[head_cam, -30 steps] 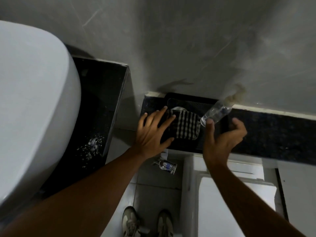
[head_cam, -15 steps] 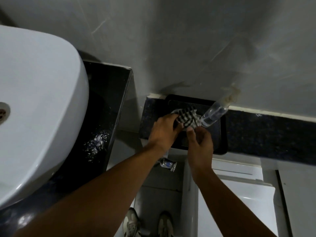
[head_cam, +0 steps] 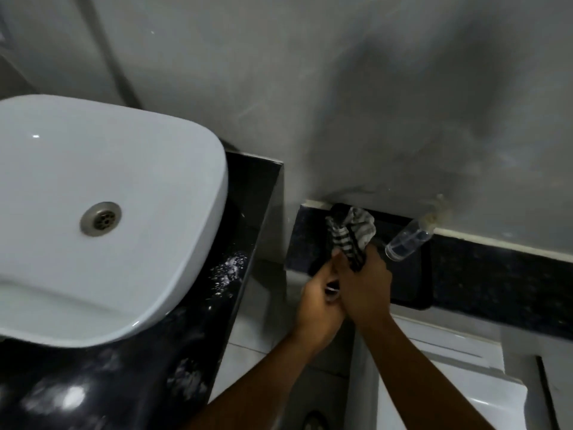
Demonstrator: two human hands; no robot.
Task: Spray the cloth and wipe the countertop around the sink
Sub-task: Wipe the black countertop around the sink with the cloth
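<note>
A black-and-white checked cloth (head_cam: 352,232) is bunched up and lifted above a black tray (head_cam: 406,280) on a low dark ledge. My left hand (head_cam: 316,302) and my right hand (head_cam: 364,288) are pressed together below it, both closed on its lower end. A clear spray bottle (head_cam: 407,240) leans on the tray against the wall, just right of the cloth and untouched. The white sink (head_cam: 102,218) sits at the left on a black speckled countertop (head_cam: 229,271), which carries white specks near its right edge.
A grey wall (head_cam: 372,103) runs behind everything. The dark ledge (head_cam: 502,274) continues to the right. A white cistern lid (head_cam: 449,383) lies below my right forearm. A gap with pale floor tiles (head_cam: 257,352) separates the countertop from the ledge.
Both hands gathered the flat cloth off the tray and raised it as a bunch. The view swung left, bringing the sink basin and its drain into sight.
</note>
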